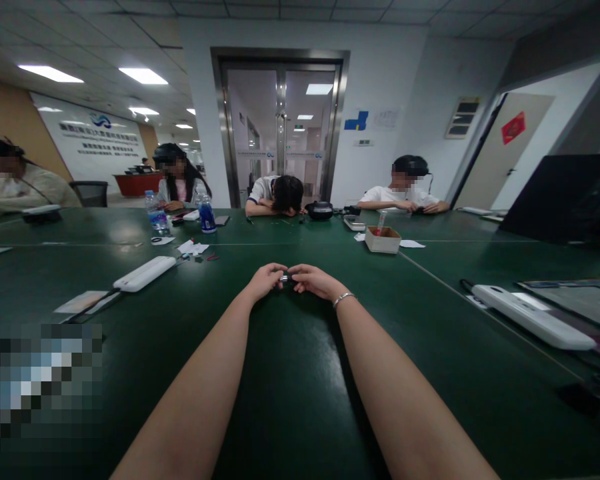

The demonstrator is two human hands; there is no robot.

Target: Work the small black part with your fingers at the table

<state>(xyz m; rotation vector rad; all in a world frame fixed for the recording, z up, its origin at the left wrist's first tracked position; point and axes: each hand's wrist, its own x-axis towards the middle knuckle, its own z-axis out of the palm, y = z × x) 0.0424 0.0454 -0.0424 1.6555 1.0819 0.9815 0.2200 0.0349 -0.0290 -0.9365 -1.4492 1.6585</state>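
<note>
Both my arms reach forward over the green table [290, 387]. Between my fingertips is a small silver-and-black piece [285, 279], too small and too covered to name. My left hand [266, 281] pinches its silver end from the left. The fingers of my right hand [316, 280], below a silver bracelet [343, 299], close on its dark end from the right. The piece is held just above or on the tabletop; I cannot tell which.
A white power strip [146, 274] lies to the left, another white strip [533, 317] to the right. Beyond are a small box [383, 241], two bottles [207, 215], paper scraps [193, 248] and red-handled pliers [213, 257]. Several people sit along the far side.
</note>
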